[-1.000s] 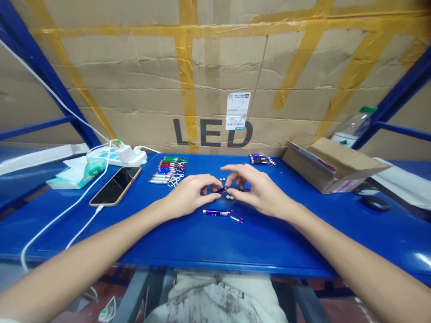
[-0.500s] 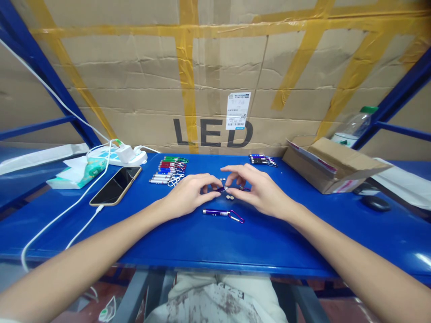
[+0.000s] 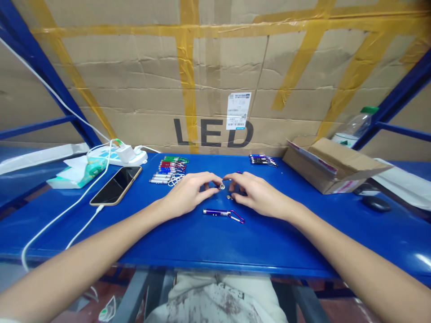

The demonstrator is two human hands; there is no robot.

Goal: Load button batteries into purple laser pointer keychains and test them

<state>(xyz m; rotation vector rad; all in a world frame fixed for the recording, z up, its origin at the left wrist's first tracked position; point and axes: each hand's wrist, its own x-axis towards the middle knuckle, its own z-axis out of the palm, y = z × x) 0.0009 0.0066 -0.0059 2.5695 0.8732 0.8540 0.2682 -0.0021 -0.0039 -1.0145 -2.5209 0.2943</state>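
Observation:
My left hand pinches a small flashlight barrel between thumb and fingertips; its round open end faces right, and most of the tube is hidden by the fingers. Opposite it, my right hand is low over the table, thumb and forefinger apart. Small button cells lie just by its fingertips. A bit of purple metal peeks out behind that hand. Nearer to me, a purple keychain flashlight with a carabiner clip lies on the blue table.
Rows of coloured keychain flashlights lie at back left, and a smaller group at back right. A phone on a cable, a tissue pack and a power strip are left. An open carton and a mouse stand right.
My right hand has drawn back from the barrel in my left hand and dropped toward the button cells. The barrel's open end now shows. The left hand has hardly moved.

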